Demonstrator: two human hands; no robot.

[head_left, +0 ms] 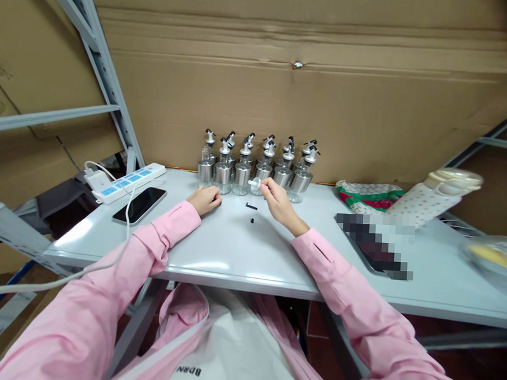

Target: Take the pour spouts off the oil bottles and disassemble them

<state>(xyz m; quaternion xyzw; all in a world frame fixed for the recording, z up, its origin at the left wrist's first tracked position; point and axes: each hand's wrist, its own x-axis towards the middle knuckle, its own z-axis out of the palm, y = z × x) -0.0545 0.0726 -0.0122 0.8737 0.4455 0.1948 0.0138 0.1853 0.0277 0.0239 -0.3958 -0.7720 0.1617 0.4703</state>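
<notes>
My right hand (280,204) pinches a small white-and-clear pourer top (254,184) in front of the bottles. My left hand (205,201) rests on the table with its fingers curled closed; a dark spot shows at the fingertips, but I cannot make out what it is. Between the hands lie a thin black lever piece (251,207) and a tiny black part (252,220). Behind them stand several glass oil bottles (223,174) with steel sleeves, most topped with silver-and-black pourers. The front left bottle (205,172) has no pourer on it.
At left lie a phone (139,205) and a white power strip (130,183) with a cable (128,215) running over my left sleeve. To the right are a dark, partly pixelated device (371,248), a tilted dotted bottle (429,200), a colourful cloth (364,196) and a bowl (496,259).
</notes>
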